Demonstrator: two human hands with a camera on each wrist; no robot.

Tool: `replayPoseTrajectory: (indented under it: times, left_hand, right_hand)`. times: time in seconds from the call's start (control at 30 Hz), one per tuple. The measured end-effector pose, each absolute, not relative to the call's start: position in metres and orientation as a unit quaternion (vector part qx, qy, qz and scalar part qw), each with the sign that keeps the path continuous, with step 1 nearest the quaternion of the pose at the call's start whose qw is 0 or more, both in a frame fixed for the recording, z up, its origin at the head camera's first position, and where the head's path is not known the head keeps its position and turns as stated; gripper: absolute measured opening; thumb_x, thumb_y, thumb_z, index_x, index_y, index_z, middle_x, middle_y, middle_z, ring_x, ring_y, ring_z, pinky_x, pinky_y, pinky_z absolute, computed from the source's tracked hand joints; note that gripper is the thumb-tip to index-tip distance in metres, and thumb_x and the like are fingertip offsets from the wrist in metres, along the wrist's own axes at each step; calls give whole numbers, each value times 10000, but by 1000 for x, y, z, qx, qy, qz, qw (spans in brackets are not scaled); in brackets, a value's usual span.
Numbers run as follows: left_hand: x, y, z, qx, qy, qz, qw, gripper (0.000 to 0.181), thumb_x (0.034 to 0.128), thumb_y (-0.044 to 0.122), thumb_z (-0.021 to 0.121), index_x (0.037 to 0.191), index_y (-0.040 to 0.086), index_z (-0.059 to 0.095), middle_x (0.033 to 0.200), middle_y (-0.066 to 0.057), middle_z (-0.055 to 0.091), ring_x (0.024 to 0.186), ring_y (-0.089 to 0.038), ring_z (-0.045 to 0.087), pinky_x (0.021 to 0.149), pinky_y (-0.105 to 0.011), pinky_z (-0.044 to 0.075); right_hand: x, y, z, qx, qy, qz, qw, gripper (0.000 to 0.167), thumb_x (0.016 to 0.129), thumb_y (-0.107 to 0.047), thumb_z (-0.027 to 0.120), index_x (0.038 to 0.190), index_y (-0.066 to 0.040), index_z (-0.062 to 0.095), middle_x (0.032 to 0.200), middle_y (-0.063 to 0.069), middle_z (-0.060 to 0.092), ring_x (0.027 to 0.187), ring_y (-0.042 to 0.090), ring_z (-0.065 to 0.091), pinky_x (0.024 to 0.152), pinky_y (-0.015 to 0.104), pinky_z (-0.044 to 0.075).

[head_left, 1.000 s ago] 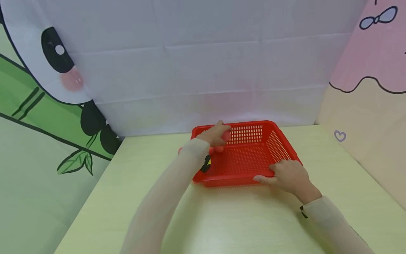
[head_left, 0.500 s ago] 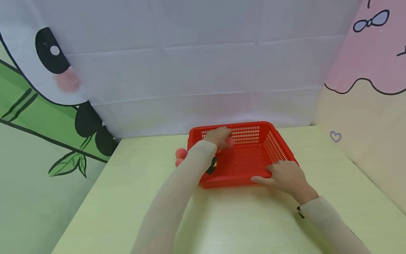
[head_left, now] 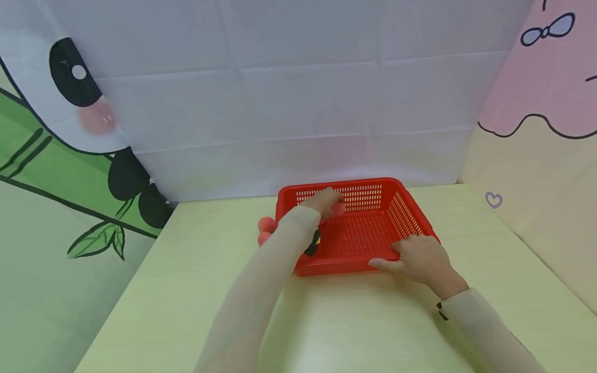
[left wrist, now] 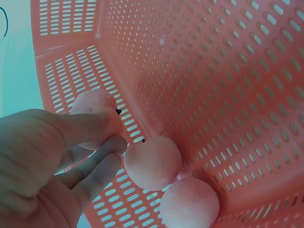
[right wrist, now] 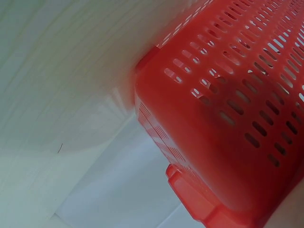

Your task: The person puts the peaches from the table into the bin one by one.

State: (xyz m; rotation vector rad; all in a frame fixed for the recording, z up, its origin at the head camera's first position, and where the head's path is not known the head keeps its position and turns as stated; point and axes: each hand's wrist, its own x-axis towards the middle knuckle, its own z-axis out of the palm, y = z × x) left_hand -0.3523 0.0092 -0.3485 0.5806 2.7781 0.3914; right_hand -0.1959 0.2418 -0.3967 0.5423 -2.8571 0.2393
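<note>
At the far left of the work, two pinkish-red round fruits (head_left: 267, 225) sit on the surface (head_left: 196, 300) beside the basket (head_left: 354, 265); a second ago the left sleeve (head_left: 254, 290) covered most of them, and now they show past it. Next comes the left hand (head_left: 324, 202), which over that second has shifted a little to the right and lower, inside the back left part of the basket; that leaves the held fruit (left wrist: 92, 100) below the rim, though not released. Its thumb and fingers pinch this fruit, which is round with no clear long axis; its dark stem points right in the left wrist view, away from the palm. Just beside it, two more fruits (left wrist: 153, 163) lie in the basket, seemingly touching, the nearer one's stem tipped up and slightly left. The basket stands upright, its long axis apparently running left to right. At its near right corner, the right hand (head_left: 426, 263) grips the rim, thumb along the near side, holding the same place throughout.
</note>
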Motion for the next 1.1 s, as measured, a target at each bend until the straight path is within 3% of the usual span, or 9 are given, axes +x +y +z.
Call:
replayPoseTrajectory:
  times: [0.27,0.37,0.5,0.57,0.63,0.73,0.87,1.0,1.1]
  left_hand:
    - [-355,16,-355,173,961,116,181,497,1029,203,731,1512,231,615,1386,-16,575,1128,-219,591,979,-410,583]
    - [-352,18,-351,170,962,93,194,467,1052,219,693,1513,249,624,1447,-41,539,1136,-224,595,976,-414,580]
    - [-348,19,-347,176,961,50,209,469,1112,271,570,1580,277,549,1725,-93,297,1233,-244,586,987,-419,564]
    - [-346,20,-346,170,960,37,220,509,1125,278,533,1629,308,473,1795,-70,112,1318,-256,548,1022,-432,545]
    - [-344,22,-346,162,959,33,230,541,1129,277,517,1658,325,412,1806,-41,24,1338,-260,535,1010,-423,544]
    - [-342,24,-347,149,960,32,236,597,1128,271,518,1691,324,327,1807,4,14,1239,-240,580,887,-361,561]
    - [-341,27,-348,136,961,31,237,681,1122,280,526,1724,280,208,1781,9,151,1052,-223,625,672,-300,515]
    - [-337,27,-345,161,956,2,245,624,1151,278,425,1727,304,186,1796,-7,88,1253,-224,606,609,-303,425]
    - [-333,25,-341,184,951,-13,250,568,1165,272,350,1716,338,226,1805,-18,-39,1457,-220,480,636,-310,408]
  right_hand:
    - [-196,242,-399,185,-972,85,116,640,894,-663,729,588,-207,399,528,-84,286,511,76,291,521,285,271]
    - [-196,242,-399,186,-972,82,119,638,892,-665,730,588,-207,407,524,-83,294,507,78,298,522,286,277]
    - [-196,242,-399,187,-972,77,120,627,895,-665,727,591,-209,423,518,-81,319,503,81,324,525,287,300]
    - [-196,242,-399,187,-972,76,120,623,896,-663,728,592,-208,430,515,-79,330,502,84,336,526,287,312]
    - [-196,242,-399,186,-973,75,118,622,896,-664,728,593,-208,432,516,-78,334,503,85,340,526,287,317]
    - [-196,242,-399,185,-973,76,116,623,894,-666,728,594,-207,433,518,-77,332,504,86,340,526,287,315]
    - [-196,242,-400,187,-972,75,118,629,892,-670,728,592,-208,426,519,-82,319,504,81,330,524,284,306]
    - [-195,242,-399,191,-971,75,125,647,887,-677,732,583,-207,405,526,-92,281,510,72,288,517,279,273]
    - [-195,243,-398,193,-970,76,129,658,886,-682,729,580,-205,395,534,-95,259,518,68,263,515,277,252]
